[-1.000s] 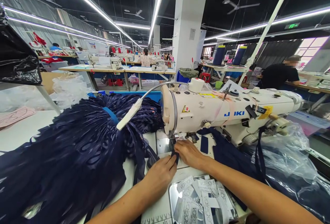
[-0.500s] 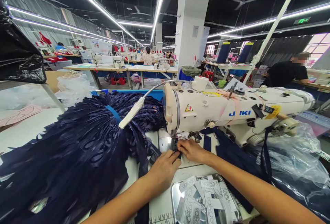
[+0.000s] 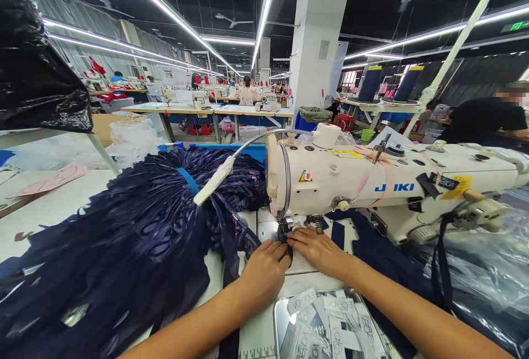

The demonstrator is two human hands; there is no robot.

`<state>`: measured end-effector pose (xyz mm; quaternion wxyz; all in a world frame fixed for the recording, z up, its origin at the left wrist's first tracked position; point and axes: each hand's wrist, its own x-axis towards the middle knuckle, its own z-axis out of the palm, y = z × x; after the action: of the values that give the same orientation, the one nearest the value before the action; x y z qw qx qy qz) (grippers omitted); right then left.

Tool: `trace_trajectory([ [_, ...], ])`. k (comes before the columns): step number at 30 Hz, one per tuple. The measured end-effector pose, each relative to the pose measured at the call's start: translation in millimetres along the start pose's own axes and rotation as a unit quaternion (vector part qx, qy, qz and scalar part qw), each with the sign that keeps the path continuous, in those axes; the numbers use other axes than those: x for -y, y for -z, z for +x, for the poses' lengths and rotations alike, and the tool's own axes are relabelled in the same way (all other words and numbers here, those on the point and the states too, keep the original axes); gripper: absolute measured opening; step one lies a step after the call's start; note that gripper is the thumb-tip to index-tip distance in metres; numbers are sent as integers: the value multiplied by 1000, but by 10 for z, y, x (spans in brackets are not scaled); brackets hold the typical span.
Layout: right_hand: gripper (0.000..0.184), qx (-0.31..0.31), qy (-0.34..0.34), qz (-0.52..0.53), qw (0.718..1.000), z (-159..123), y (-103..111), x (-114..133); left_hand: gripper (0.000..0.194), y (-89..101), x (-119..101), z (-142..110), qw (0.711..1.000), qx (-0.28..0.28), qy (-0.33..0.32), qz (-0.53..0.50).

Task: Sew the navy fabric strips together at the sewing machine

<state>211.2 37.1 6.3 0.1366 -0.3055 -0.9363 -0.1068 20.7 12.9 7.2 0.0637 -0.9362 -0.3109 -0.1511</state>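
A white sewing machine [image 3: 330,174] stands in front of me, its presser foot [image 3: 283,229] down by a dark navy fabric strip [image 3: 290,255]. My left hand [image 3: 266,268] is closed on this strip just in front of the foot, fingertips pinched together. From the other side, my right hand [image 3: 316,246] holds the strip's edge close to the needle area, its fingers bent and pressed together. The fingers cover most of the strip. Left of the machine lies a big bundle of navy lace garments [image 3: 136,237], with a blue band [image 3: 188,181] around it.
A metal tray [image 3: 278,315] of printed white labels [image 3: 339,312] sits below my hands. A lamp on a bendy neck [image 3: 215,180] hangs over the bundle. More navy fabric [image 3: 382,271] and a clear plastic bag [image 3: 491,271] lie at right. A co-worker [image 3: 487,111] sits beyond.
The view has turned slightly left, so the surroundings shift right. The fingers of my right hand have straightened somewhat near the presser foot. Both hands stay on the fabric strip.
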Motion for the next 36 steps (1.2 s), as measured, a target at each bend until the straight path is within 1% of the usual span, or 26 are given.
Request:
trace_trajectory([
  [6, 35, 38, -14, 2, 999, 31, -16, -102, 28, -90, -13, 71, 999, 6, 17, 28],
  [14, 39, 42, -25, 5, 999, 23, -78, -124, 26, -131, -13, 94, 999, 6, 28, 41],
  [18, 42, 47, -47, -12, 998, 9, -111, -117, 27, -161, 15, 124, 998, 0, 31, 58],
  [22, 44, 34, -71, -37, 996, 0, -147, -116, 25, -167, 29, 155, 997, -4, 31, 65],
  [26, 40, 18, -54, -48, 997, 12, -150, -143, 24, -157, 25, 183, 996, -17, 42, 79],
  [30, 38, -13, -41, -53, 998, 25, -156, -162, 23, -156, 33, 205, 994, -32, 52, 86],
  [33, 36, -14, -50, -49, 997, 38, -167, -168, 23, -161, 27, 197, 995, -41, 61, 72],
  [36, 35, -13, -52, -32, 998, 50, -161, -169, 26, -146, 19, 151, 997, -49, 60, 26],
])
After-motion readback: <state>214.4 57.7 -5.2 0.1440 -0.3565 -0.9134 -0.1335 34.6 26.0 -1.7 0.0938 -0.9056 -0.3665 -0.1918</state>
